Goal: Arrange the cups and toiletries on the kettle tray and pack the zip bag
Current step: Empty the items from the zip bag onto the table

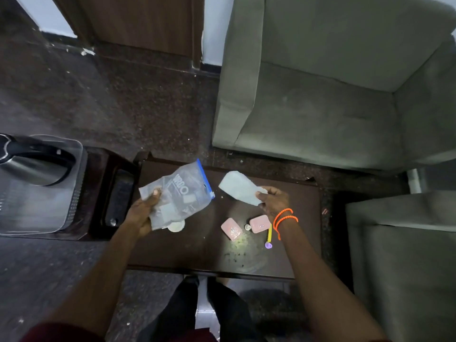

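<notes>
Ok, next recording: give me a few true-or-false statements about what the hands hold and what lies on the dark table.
1. The left hand holds the clear zip bag with a blue seal strip. True.
2. The right hand is empty. False: it holds a pale flat packet.
3. Two pink rectangular packets lie on the dark wooden table. True.
4. The steel kettle stands on that table. False: it sits on the clear plastic tray to the left.

Both arms outstretched, left hand (pixel 143 213) and right hand (pixel 272 199) gripping.
</notes>
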